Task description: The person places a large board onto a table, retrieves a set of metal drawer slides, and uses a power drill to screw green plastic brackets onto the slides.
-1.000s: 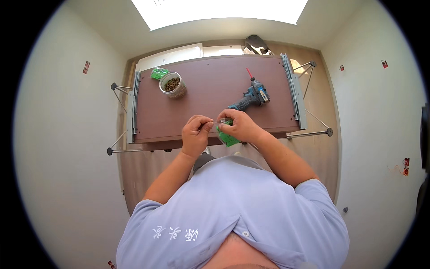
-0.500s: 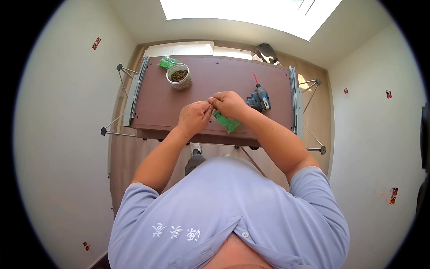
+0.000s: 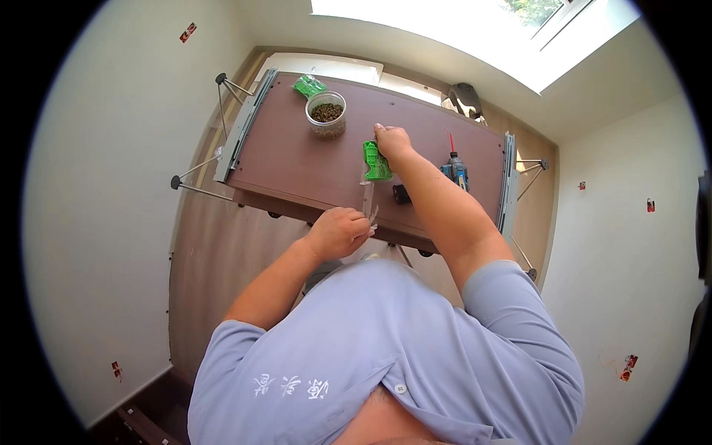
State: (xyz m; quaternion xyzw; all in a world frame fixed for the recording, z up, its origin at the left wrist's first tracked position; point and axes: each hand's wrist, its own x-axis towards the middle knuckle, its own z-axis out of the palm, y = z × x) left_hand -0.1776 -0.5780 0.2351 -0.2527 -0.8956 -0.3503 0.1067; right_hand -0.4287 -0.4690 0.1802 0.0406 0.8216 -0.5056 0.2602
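A bright green plastic piece in a clear plastic bag (image 3: 377, 162) hangs between my hands over the brown panel (image 3: 274, 156). My right hand (image 3: 391, 141) is closed at its upper end, fingers pinched together. Nearer my body, my left hand (image 3: 340, 233) is closed on the lower, stretched clear end of the bag, just past the panel's near edge. Some crumpled clear film pokes out beside its fingers. Partly behind my right forearm lies a blue and black cordless driver (image 3: 457, 172) with a red-tipped bit.
A clear round jar of small brownish screws or similar bits (image 3: 326, 114) stands at the panel's far left. Behind it sits another green packet (image 3: 308, 86). Metal slide rails (image 3: 251, 126) run along both panel ends, with thin metal legs sticking out beside them.
My hands, together half a second ago, have parted. The right moved away from me, the left toward me, and the green packet is now stretched between them. My view has turned slightly.
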